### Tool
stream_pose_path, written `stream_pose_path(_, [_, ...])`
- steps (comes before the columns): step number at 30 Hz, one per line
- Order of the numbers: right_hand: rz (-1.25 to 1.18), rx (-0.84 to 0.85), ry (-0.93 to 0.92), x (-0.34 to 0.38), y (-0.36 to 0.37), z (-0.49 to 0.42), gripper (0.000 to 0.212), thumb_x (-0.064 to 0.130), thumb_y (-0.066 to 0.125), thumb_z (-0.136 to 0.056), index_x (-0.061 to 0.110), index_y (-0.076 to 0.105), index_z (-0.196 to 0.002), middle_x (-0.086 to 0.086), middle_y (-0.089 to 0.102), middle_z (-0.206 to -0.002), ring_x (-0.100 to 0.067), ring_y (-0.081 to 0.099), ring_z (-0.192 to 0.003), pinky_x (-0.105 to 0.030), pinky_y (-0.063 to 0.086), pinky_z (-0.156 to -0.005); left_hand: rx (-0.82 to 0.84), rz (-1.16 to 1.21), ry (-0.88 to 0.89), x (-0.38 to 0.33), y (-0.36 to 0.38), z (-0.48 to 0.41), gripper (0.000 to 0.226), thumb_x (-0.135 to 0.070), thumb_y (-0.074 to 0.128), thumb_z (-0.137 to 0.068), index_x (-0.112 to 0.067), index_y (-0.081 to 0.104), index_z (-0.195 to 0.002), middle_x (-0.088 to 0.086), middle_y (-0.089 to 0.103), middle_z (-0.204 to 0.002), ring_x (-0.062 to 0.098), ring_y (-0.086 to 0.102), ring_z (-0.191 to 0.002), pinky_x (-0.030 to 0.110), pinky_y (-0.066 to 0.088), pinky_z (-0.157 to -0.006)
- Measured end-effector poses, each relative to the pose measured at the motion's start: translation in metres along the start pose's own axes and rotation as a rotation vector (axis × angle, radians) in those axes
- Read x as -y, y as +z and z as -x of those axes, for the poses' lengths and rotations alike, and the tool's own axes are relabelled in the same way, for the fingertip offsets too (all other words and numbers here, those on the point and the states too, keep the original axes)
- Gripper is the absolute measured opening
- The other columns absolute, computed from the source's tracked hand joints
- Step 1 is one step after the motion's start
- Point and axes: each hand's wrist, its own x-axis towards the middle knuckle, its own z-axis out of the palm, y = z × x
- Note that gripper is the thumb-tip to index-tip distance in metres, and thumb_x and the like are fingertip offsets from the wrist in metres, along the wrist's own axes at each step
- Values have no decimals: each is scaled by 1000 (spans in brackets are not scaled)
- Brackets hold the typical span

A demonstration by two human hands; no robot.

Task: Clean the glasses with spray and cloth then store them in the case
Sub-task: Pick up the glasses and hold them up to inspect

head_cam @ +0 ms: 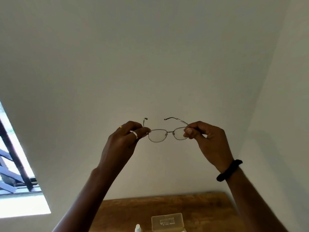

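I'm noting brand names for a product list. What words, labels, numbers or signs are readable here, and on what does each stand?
On the translucent case, lying on the table: a label with a few dark printed lines, too blurred to read.
On the spray bottle: only its white top shows, no print.
On the glasses: no marking legible on the frame.
Nothing can be quoted.

You held the glasses (pixel 168 132) up w/ both hands, left hand (pixel 124 139) & right hand (pixel 206 139) pinching the hinges; case (pixel 167 221) & spray bottle (pixel 138 228) sat on the table (pixel 209 208).
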Motion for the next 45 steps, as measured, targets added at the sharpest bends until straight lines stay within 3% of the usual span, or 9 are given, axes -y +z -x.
stream_pose_path(7, [-80, -14, 87, 15, 4, 6, 11, 21, 67, -89, 17, 72, -80, 3, 73, -69, -12, 67, -65, -17, 52, -67, -30, 14, -76, -21, 0, 15, 20, -15, 66, -94, -6, 73, -110, -1, 67, -112, 16, 71, -87, 34, 60, -67])
stream_pose_path(10, [-118, 4, 129, 19, 4, 11, 11, 20, 67, -89, 15, 72, -80, 1, 73, -69, -12, 66, -64, -15, 50, -65, -122, 66, -112, -31, 7, 24, 14, -1, 73, -90, 3, 75, -104, 5, 72, -104, 15, 71, -88, 23, 57, -76])
stream_pose_path(15, [-188, 53, 183, 18, -2, 22, 12, 23, 66, -89, 15, 74, -84, -2, 74, -70, -16, 67, -65, -19, 53, -68, -178, 86, -194, -45, 9, 35, 18, -10, 69, -89, -1, 78, -103, 3, 76, -97, 4, 68, -88, 6, 47, -82])
stream_pose_path(24, [-296, 439, 195, 1, -27, 27, 20, -1, 63, -87, 9, 72, -102, -10, 76, -85, -25, 71, -82, -30, 57, -81, -206, 133, -319, -50, 4, 41, 18, 6, 75, -80, -4, 79, -96, -5, 75, -89, 1, 71, -83, 13, 56, -71])
stream_pose_path(27, [-154, 396, 114, -4, -22, 29, 16, 3, 66, -87, 15, 74, -95, -2, 76, -77, -15, 71, -77, -22, 55, -76, -209, 129, -340, -51, 3, 45, 20, 9, 75, -80, -4, 80, -95, -2, 77, -88, 3, 72, -81, 20, 59, -69])
stream_pose_path(32, [-75, 287, 25, -7, -12, 33, 17, 2, 65, -88, 15, 75, -90, 4, 74, -71, -5, 68, -70, -13, 51, -70, -195, 96, -330, -55, 2, 52, 22, 10, 75, -79, -3, 80, -97, 0, 78, -93, 5, 71, -87, 11, 56, -72])
stream_pose_path(42, [-74, 289, -1, -25, 4, 36, 16, 6, 65, -89, 17, 75, -97, 4, 74, -76, -9, 68, -72, -17, 54, -73, -174, 84, -350, -57, 2, 70, 16, 7, 76, -81, 0, 79, -95, 3, 78, -92, 5, 72, -88, 11, 55, -75])
stream_pose_path(45, [-110, 270, 35, -32, 13, 44, 21, 7, 65, -90, 19, 71, -107, 5, 75, -84, -12, 69, -75, -21, 56, -77, -166, 80, -368, -54, 2, 77, 15, 6, 76, -82, 0, 79, -95, 3, 78, -93, 5, 72, -89, 11, 55, -76])
